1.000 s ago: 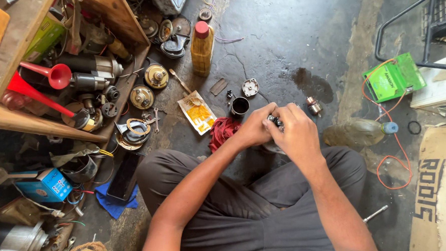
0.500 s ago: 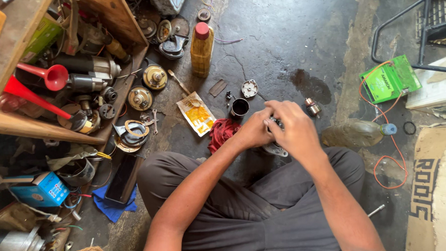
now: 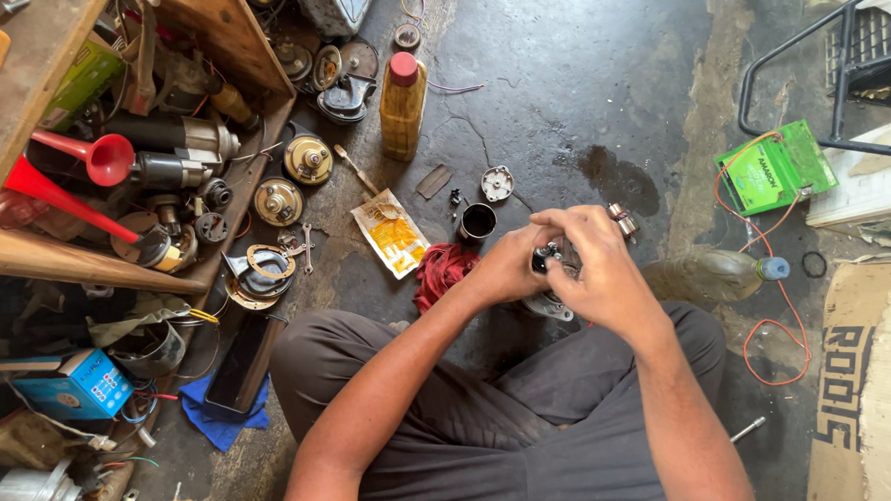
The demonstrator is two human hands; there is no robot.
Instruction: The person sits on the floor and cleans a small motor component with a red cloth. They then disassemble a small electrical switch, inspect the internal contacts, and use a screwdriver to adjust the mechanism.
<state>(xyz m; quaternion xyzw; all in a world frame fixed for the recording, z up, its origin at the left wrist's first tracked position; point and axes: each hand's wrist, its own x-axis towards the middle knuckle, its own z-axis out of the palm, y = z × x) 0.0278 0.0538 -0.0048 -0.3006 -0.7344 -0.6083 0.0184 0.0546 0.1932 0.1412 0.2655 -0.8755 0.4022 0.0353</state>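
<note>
I have both hands together over a small dark metal part (image 3: 548,257), held above my lap at the scene's centre. My left hand (image 3: 510,268) is closed around its left side, and my right hand (image 3: 595,272) is curled over the top with fingers clamped down, hiding most of it. Just left on the stained concrete floor (image 3: 572,96) lie a crumpled red rag (image 3: 442,273), a black cylindrical cup (image 3: 477,222) and a round toothed metal cap (image 3: 497,183). Farther left sits a glossy yellow sachet (image 3: 394,234); beyond it stands an amber plastic bottle (image 3: 403,105) with a red lid
</note>
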